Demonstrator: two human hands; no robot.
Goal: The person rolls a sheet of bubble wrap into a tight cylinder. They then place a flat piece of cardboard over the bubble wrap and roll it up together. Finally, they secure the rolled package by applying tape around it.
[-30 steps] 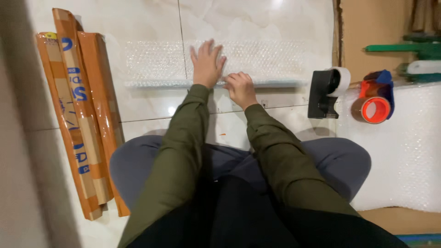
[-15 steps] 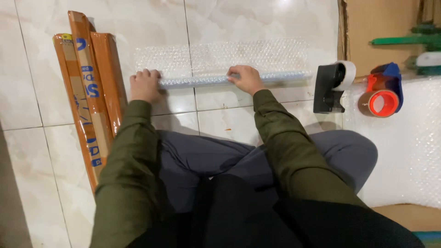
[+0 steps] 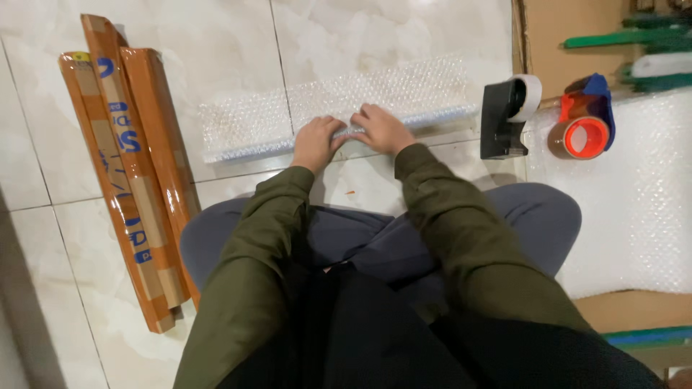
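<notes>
A long sheet of clear bubble wrap (image 3: pixel 404 90) lies across the pale tiled floor in front of me, with a thin rolled edge along its near side. My left hand (image 3: pixel 314 141) and my right hand (image 3: pixel 380 128) sit side by side at the middle of that near edge, fingers curled down on the roll. Both arms are in dark green sleeves, and my knees in grey trousers spread out below them.
Three long packages wrapped in brown tape (image 3: pixel 130 173) lie on the floor at my left. A black tape dispenser (image 3: pixel 504 115) and an orange-cored tape gun (image 3: pixel 584 130) stand at the right, by a large bubble wrap sheet (image 3: pixel 634 187) on cardboard (image 3: pixel 555 43).
My hands were spread wide apart along the wrap's near edge half a second ago. They have come together at its middle, and the rolled edge has shifted slightly away from me.
</notes>
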